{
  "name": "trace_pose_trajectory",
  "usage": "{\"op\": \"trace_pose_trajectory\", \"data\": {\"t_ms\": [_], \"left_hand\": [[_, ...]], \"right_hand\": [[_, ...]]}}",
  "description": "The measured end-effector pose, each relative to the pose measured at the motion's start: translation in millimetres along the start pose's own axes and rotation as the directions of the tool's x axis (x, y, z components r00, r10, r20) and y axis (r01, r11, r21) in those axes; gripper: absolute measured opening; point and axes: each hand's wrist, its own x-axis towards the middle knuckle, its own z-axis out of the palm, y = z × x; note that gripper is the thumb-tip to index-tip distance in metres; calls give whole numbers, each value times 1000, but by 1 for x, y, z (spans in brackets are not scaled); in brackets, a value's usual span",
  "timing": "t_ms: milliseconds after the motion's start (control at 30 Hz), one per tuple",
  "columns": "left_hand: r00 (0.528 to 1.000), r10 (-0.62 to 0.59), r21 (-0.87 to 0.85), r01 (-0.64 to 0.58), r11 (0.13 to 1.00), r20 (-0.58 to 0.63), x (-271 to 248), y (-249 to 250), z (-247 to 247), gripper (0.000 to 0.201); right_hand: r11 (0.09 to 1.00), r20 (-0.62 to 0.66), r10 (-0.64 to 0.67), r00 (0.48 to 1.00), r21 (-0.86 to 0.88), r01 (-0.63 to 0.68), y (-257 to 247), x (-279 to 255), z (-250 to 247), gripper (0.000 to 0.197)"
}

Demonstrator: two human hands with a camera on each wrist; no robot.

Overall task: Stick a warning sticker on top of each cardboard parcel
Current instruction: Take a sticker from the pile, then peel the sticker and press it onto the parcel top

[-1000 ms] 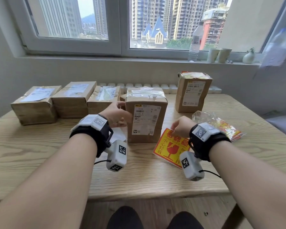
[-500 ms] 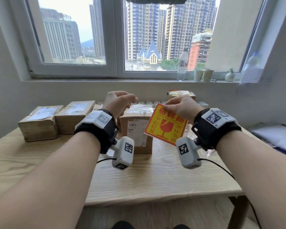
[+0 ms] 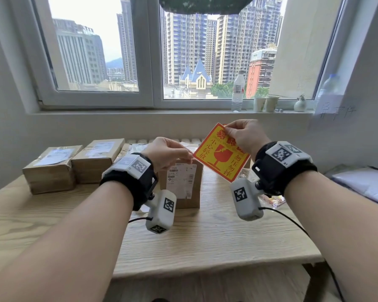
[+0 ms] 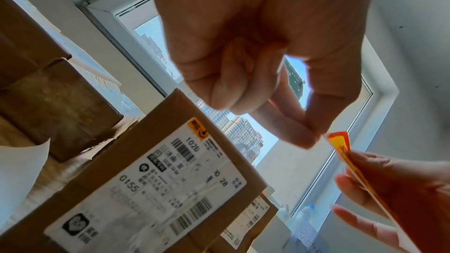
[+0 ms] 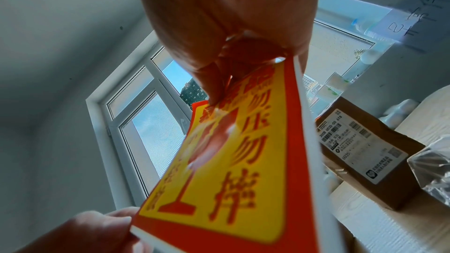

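Observation:
A red and yellow warning sticker [image 3: 220,156] hangs in the air above the table, still on its white backing. My right hand [image 3: 227,131] pinches its top corner. The thumb and forefinger of my left hand [image 3: 189,157] pinch its left corner, where the white backing edge [image 4: 322,138] shows. Below them an upright cardboard parcel [image 3: 183,182] with a white shipping label stands on the wooden table [image 3: 205,236]. Two flat parcels [image 3: 50,168] [image 3: 97,160] lie to the left. Another upright parcel [image 5: 365,151] stands further back on the right.
A clear plastic bag [image 3: 273,200] lies on the table under my right wrist. A loose white sheet [image 4: 19,170] lies left of the upright parcel. A water bottle [image 3: 237,92], two cups [image 3: 265,103] and a small vase [image 3: 300,105] stand on the windowsill.
My right hand has lifted the sticker off the table and up in front of the window wall. My left hand has left the parcel and come to the sticker's left corner.

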Motion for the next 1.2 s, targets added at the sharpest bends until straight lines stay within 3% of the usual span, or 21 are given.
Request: {"op": "trace_pose_trajectory", "data": {"t_ms": [133,367,700,767,800,867,933,1000,1100,1200], "left_hand": [[999,-29,-15,30,999,28,4,-4,0,8],[997,-41,-186,54,981,72,8,-5,4,9],[998,-30,-183,40,982,60,12,-7,0,15],[998,-31,-189,41,981,58,12,-6,0,14],[998,-26,-196,36,980,53,13,-5,0,14],[1000,-13,-222,18,975,26,12,-1,-1,13],[1000,-1,-257,0,966,-4,13,5,-3,11],[1000,18,-294,-22,956,-16,14,11,-5,11],[999,52,-318,-54,947,-16,17,18,-6,15],[998,71,-340,-66,938,0,18,23,-5,18]], "right_hand": [[1000,-2,4,1000,15,-4,1,0,2,20],[1000,1,14,1000,21,-14,5,1,4,19],[1000,-2,-6,1000,22,6,7,8,8,18],[1000,-6,-10,1000,8,10,7,9,9,10],[1000,-16,-26,1000,-7,26,7,11,10,2],[992,-84,-109,991,-68,104,7,14,11,27],[973,-118,-231,966,-55,226,0,13,12,23],[945,2,-328,945,-14,328,-10,7,14,10],[923,210,-363,908,-55,382,-22,-1,18,19],[926,250,-353,902,-48,375,-25,-1,19,29]]}}
